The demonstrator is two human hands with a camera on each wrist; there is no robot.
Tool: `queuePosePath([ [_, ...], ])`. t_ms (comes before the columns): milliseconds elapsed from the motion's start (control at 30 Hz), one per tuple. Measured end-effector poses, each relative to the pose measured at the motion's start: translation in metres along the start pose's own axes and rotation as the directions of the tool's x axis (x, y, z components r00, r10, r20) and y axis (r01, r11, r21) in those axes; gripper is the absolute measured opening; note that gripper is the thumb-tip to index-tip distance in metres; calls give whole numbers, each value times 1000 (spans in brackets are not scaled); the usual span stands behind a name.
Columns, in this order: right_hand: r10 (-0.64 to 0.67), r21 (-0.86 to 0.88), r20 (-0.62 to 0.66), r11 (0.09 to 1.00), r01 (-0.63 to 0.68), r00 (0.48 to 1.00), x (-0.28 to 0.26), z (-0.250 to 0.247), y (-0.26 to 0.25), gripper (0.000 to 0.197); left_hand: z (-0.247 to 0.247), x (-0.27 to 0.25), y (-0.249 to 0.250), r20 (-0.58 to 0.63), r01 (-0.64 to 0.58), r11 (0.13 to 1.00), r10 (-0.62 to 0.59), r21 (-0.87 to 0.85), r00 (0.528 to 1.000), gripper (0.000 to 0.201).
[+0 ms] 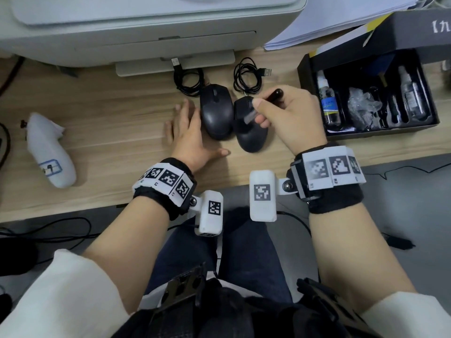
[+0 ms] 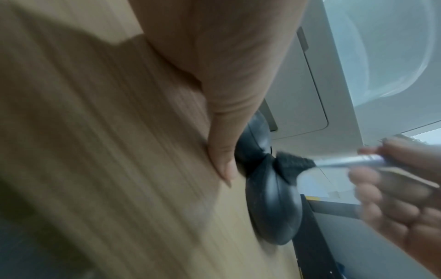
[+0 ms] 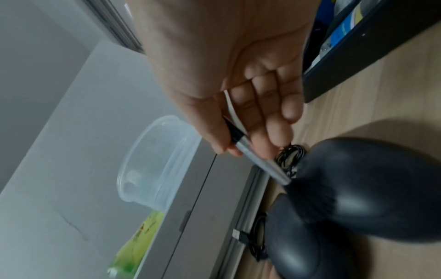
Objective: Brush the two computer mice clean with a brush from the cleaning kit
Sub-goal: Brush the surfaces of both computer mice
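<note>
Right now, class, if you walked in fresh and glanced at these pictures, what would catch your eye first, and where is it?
At the middle of the wooden desk, two black computer mice lie side by side, and the right hand sweeps a silver-handled black brush over the right-hand mouse. The left hand lies flat beside the left-hand mouse. To the right stands the open black cleaning-kit box.

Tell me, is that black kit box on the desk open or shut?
Open. The kit box has its lid flipped back, and spray bottles show inside.
</note>
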State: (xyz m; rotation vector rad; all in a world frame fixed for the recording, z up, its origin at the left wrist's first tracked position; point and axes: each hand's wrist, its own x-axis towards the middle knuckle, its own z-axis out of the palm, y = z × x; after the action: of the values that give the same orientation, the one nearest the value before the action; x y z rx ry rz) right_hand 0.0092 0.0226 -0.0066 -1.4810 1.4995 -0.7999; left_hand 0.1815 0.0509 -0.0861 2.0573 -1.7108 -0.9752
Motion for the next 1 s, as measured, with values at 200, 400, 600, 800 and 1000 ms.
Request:
queuePosePath([
  [200,-82,75,30,994,80,996,-1,20,0,13,4,-2,4,0,37,991,-38,125,999,99],
  [400,-74,96,97,993,64,993,4,28,0,17,4,-3,5,-12,59,994,-59,92,998,101],
  [600,-43,68,-11,997,44,999,16,25,-3,16,0,8,32,-166,173,985,-172,-6,971,97],
  [800,-4,67,-32,998,6,999,26,26,-6,17,-16,15,35,-145,131,990,-136,-42,980,87],
  [1000,-15,112,-55,994,21,998,30,30,-7,12,-28,10,27,-140,169,980,-183,-107,973,79],
])
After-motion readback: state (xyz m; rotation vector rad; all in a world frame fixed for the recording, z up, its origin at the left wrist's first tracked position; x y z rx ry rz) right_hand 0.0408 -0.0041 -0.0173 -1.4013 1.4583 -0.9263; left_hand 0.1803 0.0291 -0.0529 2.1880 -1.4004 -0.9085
